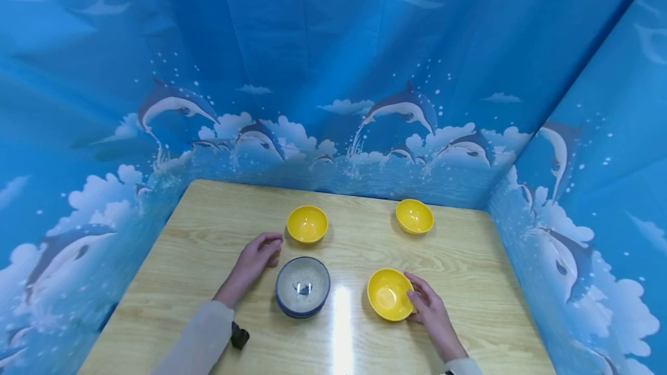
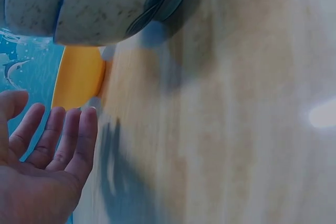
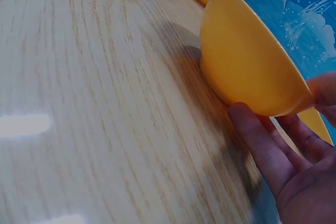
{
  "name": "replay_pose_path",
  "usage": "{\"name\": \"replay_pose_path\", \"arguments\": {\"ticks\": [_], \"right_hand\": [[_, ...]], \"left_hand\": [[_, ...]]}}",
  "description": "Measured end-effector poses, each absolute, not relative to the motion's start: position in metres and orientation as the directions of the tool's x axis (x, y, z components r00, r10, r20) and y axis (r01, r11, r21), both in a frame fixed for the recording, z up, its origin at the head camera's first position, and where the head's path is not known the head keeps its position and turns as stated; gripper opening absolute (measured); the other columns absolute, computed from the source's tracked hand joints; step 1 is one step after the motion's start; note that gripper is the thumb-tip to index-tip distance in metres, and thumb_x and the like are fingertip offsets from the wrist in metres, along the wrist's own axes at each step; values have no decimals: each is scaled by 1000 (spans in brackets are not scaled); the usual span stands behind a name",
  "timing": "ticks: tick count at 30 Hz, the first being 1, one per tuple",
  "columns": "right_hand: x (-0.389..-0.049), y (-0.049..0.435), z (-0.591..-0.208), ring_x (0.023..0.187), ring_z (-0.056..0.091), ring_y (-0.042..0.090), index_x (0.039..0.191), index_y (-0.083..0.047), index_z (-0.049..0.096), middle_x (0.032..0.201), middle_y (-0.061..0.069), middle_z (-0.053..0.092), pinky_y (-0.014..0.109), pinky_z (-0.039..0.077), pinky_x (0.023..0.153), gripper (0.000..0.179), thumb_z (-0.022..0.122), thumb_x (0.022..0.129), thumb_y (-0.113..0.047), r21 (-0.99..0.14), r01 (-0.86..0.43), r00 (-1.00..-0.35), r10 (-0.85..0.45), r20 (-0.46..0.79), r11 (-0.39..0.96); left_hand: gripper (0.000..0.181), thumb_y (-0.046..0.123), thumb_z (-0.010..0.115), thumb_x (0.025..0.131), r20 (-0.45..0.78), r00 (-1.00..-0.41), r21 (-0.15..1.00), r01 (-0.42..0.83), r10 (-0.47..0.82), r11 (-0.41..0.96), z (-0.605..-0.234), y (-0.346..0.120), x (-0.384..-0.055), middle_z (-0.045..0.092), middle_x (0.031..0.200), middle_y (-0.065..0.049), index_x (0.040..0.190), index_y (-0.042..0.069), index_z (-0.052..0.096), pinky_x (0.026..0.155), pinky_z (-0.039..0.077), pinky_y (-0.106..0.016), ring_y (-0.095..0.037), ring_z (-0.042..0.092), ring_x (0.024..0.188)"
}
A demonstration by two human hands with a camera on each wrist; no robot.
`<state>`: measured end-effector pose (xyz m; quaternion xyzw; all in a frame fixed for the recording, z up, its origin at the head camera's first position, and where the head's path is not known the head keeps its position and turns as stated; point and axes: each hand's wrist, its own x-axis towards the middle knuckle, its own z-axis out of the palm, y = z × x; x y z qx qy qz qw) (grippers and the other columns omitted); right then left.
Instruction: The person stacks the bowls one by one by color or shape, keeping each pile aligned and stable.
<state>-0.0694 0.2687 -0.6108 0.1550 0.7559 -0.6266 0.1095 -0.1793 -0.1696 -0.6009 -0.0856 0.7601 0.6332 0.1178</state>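
Right thumb and fingers pinch the nearest yellow bowl [image 1: 388, 298], well inside the table [image 1: 469, 253] edges; left hand [image 1: 256, 256], loosely relaxed, has tabletop between it and that bowl, beyond the stacked blue-rimmed bowls [image 1: 303, 283].

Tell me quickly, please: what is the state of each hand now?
Left hand: open, holding nothing.
Right hand: holding the nearest yellow bowl.

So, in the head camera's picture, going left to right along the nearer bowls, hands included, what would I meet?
The person's bare left hand → a stack of round, grey, blue-rimmed bowls → a round, glossy yellow bowl → the person's bare right hand, its fingers holding that yellow bowl.
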Motion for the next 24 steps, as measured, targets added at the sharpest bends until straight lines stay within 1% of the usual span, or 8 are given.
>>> {"name": "replay_pose_path", "arguments": {"ticks": [5,9,13,17,20,24], "right_hand": [[-70,269,-610,128,66,24,163,-19,49,157,18,55,38,68,89,53,61,112,-32,-912,376,-926,109,-362,164],[-70,268,-609,127,66,24,163,-19,49,157,19,55,38,68,89,54,61,112,-32,-911,379,-924,111,-365,161],[-70,268,-610,129,66,26,163,-19,49,158,20,54,39,68,89,55,63,111,-34,-911,380,-924,113,-366,157],[-71,268,-611,129,65,27,162,-20,51,156,19,56,39,68,89,54,63,111,-32,-912,379,-924,114,-364,157],[-71,268,-612,129,65,27,162,-20,51,156,18,56,40,68,89,53,62,111,-30,-913,376,-926,109,-362,161],[-72,268,-612,129,65,27,162,-21,50,157,17,55,40,68,89,54,62,111,-32,-913,376,-926,104,-363,160]], "left_hand": [[44,30,64,111,-305,-952,932,-297,8,206,-596,-169,-192,63,149,-16,151,13,59,94,67,-33,-31,67,128],[45,31,65,110,-326,-945,928,-317,13,193,-590,-169,-201,61,151,-14,152,15,58,97,66,-34,-31,66,129],[48,30,65,111,-333,-943,934,-326,24,149,-584,-171,-209,58,153,-16,154,12,55,104,64,-39,-34,63,132],[50,25,63,112,-331,-943,939,-326,36,107,-582,-173,-216,54,155,-20,157,8,51,110,61,-43,-39,60,137],[50,21,62,112,-323,-946,943,-318,40,95,-582,-173,-220,52,157,-21,158,6,49,109,62,-42,-40,59,138],[51,22,63,111,-321,-947,941,-316,28,125,-582,-170,-226,53,158,-19,159,9,50,105,64,-39,-37,63,135]]}}
